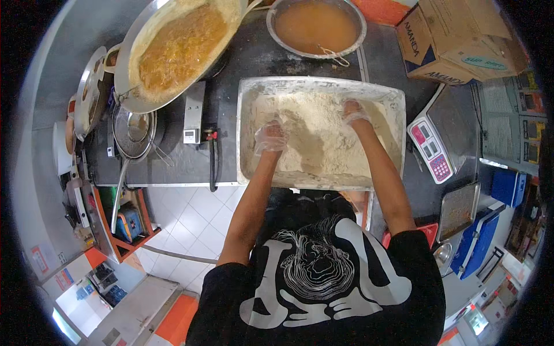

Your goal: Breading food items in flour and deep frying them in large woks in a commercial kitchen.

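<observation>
A large rectangular tub (321, 82) stands on the dark counter before me, its floor spread with pale flour (320, 129). Inside it, at the left, my left hand (272, 136) in a clear plastic glove touches the flour. My right hand (355, 111), also gloved in clear plastic, is at the far right part of the tub with its fingers down at the flour. The fingertips of both hands are hard to make out, so whether either one grips anything cannot be told.
Left of the tub, a wide pan of bubbling oil (181, 47) sits near a round strainer (135, 129). Beyond the tub is a metal bowl of cloudy orange liquid (318, 26). A digital scale (433, 147) and a cardboard box (458, 47) stand at the right.
</observation>
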A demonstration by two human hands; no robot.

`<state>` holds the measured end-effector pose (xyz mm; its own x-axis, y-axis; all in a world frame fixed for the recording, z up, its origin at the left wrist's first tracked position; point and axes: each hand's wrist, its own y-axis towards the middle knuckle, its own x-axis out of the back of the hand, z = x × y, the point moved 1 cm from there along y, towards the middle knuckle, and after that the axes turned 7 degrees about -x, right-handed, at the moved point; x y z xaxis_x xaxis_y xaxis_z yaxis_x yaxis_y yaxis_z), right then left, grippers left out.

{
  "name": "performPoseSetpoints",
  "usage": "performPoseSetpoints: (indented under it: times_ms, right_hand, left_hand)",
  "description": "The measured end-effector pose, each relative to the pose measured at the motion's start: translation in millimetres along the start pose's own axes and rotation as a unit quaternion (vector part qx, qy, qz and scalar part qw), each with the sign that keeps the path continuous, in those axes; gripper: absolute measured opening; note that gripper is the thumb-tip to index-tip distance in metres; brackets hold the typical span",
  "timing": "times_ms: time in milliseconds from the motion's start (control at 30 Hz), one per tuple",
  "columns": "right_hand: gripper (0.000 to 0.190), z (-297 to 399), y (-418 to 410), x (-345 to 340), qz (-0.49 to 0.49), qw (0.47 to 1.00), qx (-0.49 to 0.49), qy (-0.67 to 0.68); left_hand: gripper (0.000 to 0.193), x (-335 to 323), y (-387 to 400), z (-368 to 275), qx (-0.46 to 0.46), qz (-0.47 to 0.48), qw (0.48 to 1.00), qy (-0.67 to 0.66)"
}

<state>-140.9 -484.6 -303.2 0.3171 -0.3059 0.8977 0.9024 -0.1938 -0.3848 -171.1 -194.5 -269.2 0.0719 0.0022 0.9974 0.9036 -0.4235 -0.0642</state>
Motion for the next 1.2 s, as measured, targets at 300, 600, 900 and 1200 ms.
performPoseSetpoints:
  times_ms: [300,600,900,1200]
  right_hand:
    - [0.034,71.9,-57.2,-16.2,0.197,0.811,0.184,0.519]
    - [0.034,166.7,-62.3,14.1,0.159,0.963,0.218,0.000]
    - [0.032,115.0,-115.0,69.8,0.066,0.969,0.129,0.198]
    - [0.029,266.2,-57.8,244.6,-0.218,0.918,0.330,0.021]
  left_hand:
    - [0.034,-44.8,1.1,42.9,-0.073,-0.095,0.980,-0.157]
    - [0.028,-30.4,27.6,60.0,0.050,-0.172,0.976,-0.123]
    - [0.032,-53.1,60.9,28.9,0.013,0.039,0.966,-0.257]
    - [0.028,257.5,31.3,159.7,-0.022,-0.290,0.897,-0.334]
